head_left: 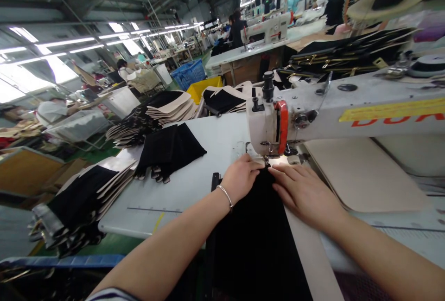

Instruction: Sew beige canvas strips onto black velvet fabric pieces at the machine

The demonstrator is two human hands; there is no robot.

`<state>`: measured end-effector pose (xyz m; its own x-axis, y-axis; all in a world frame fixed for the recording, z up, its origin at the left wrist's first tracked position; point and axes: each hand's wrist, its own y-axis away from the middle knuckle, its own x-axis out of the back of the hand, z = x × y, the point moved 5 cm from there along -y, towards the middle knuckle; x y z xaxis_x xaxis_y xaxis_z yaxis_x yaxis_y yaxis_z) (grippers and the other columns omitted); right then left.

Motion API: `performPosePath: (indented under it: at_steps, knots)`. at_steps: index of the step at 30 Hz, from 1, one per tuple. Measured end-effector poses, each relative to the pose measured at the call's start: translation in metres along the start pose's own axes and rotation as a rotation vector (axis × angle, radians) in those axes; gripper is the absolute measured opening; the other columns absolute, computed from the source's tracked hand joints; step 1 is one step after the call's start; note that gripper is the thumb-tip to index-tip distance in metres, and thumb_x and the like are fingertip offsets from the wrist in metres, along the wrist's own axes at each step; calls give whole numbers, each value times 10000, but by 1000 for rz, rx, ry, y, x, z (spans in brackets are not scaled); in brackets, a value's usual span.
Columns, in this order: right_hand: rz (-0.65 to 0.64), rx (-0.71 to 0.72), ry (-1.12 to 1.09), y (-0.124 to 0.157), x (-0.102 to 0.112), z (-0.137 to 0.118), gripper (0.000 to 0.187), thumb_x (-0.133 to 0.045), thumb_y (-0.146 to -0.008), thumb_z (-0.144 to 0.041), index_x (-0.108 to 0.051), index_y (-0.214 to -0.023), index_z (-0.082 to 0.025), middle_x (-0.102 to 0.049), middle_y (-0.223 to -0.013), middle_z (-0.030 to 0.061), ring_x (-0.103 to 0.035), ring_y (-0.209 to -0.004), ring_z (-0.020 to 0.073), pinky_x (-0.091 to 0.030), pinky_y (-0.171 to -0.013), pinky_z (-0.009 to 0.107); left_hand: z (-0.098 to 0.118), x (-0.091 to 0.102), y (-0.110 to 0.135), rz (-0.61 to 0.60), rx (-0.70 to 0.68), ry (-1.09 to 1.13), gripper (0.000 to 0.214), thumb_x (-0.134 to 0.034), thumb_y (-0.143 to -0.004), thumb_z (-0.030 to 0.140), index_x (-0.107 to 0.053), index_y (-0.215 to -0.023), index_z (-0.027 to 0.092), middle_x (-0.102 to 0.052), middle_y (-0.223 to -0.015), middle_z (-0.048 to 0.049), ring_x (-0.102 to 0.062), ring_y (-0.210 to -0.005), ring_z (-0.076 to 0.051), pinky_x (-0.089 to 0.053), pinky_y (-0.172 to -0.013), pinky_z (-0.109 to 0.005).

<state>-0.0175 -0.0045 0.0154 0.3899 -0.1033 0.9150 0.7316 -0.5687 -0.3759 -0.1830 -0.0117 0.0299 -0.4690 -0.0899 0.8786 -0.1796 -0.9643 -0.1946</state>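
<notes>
A black fabric panel with a cream border [259, 240] hangs over the table's front edge, its far end under the needle of a white sewing machine [259, 129]. My left hand [240, 176], with a silver bangle at the wrist, is closed at the panel's left edge, fingertips just left of the presser foot. My right hand [306, 189] lies flat on the panel and cream strip, fingers stretched toward the foot from the right. The fingertips of both hands are close to the needle, and the fabric directly under the foot is hidden.
Black pieces [170, 148] lie on the table's left part. Stacks of black and cream panels [174, 106] stand behind them; another stack [86, 194] overhangs the left edge. A large cream panel [365, 173] lies under the machine arm. Beyond are a yellow bin [205, 86] and a blue basket [189, 74].
</notes>
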Motion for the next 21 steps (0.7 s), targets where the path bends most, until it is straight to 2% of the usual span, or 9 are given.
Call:
performPosePath:
  at_steps: [9, 11, 15, 21]
  knots:
    - [-15, -14, 25, -3, 0, -2, 487, -432, -947, -418, -462, -1373, -183, -558, -1286, 112, -520, -1090, 287, -405, -938, 485, -8, 0, -11, -1, -28, -60, 293, -520, -899, 142, -696, -1111, 242, -621, -964, -54, -606, -884, -180, -524, -869, -334]
    - [-12, -15, 25, -2, 1, -2, 483, -442, -942, -425, -478, -1357, -180, -563, -1280, 113, -529, -1074, 285, -413, -928, 483, -4, 1, -9, -1, -81, -97, 276, -511, -908, 154, -693, -1100, 232, -628, -997, -61, -600, -944, -192, -511, -909, -354]
    - [-14, -11, 10, -1, 1, -1, 436, -461, -936, -424, -521, -1305, -200, -563, -1282, 97, -525, -1102, 270, -407, -961, 470, 11, -2, 3, -71, -289, -126, 254, -458, -949, 198, -671, -1086, 193, -639, -1139, -69, -571, -1090, -203, -458, -1015, -387]
    - [-35, -18, 5, 1, -1, -1, 444, -447, -944, -401, -494, -1337, -198, -534, -1309, 94, -495, -1141, 280, -391, -995, 488, 8, -4, 8, -50, -303, -105, 269, -441, -957, 185, -633, -1144, 167, -631, -1220, -50, -541, -1181, -184, -421, -1080, -358]
